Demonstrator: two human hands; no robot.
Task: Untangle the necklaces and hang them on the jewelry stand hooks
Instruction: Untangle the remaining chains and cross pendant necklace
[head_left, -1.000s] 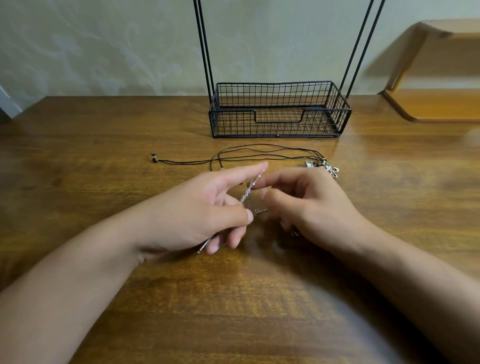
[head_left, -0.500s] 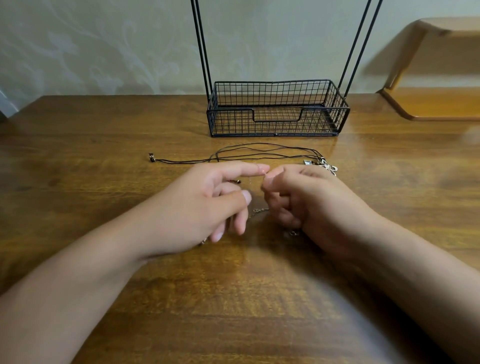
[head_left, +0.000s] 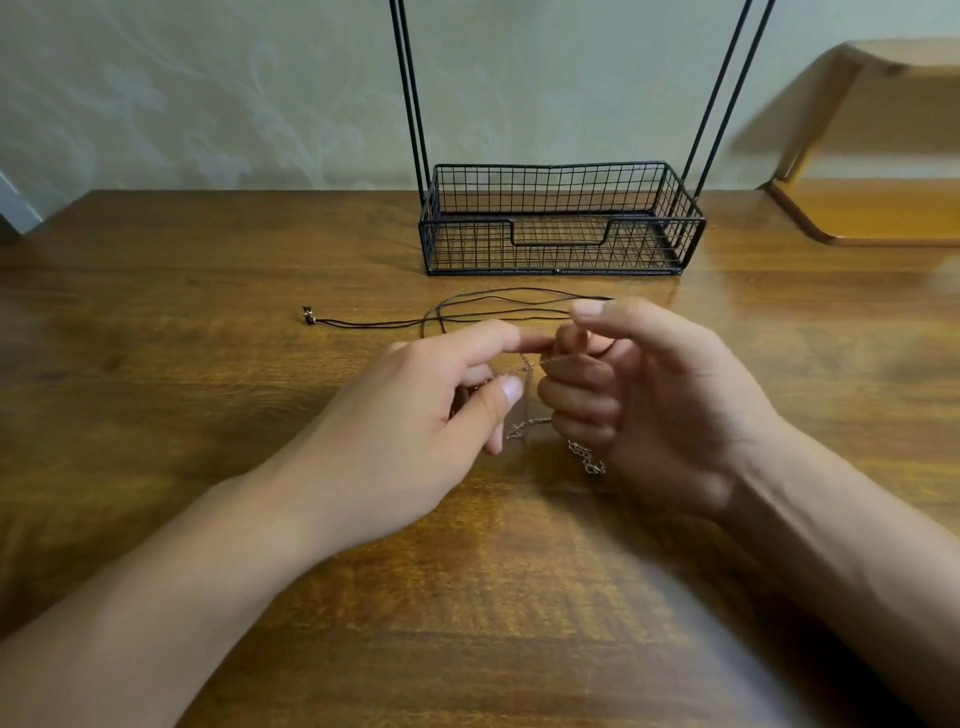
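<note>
A thin silver chain necklace (head_left: 527, 426) lies on the wooden table between my hands, its extender end (head_left: 589, 460) showing below my right fingers. My right hand (head_left: 639, 395) is curled round the chain. My left hand (head_left: 415, 410) reaches in with forefinger and thumb apart, the forefinger tip touching the chain near my right fingers. A black cord necklace (head_left: 467, 312) lies behind the hands, its clasp (head_left: 309, 314) at the left. The black wire jewelry stand (head_left: 558, 221) rises at the back; its hooks are out of view.
The stand's basket base (head_left: 685, 244) sits near the wall with four thin uprights. A light wooden shelf (head_left: 872, 213) stands at the right rear. The table (head_left: 208, 364) extends wide to the left and towards me.
My right hand has turned and lifted, covering the cord's pendant end, and its fingers have curled tighter round the chain. My left thumb has drawn away from its forefinger.
</note>
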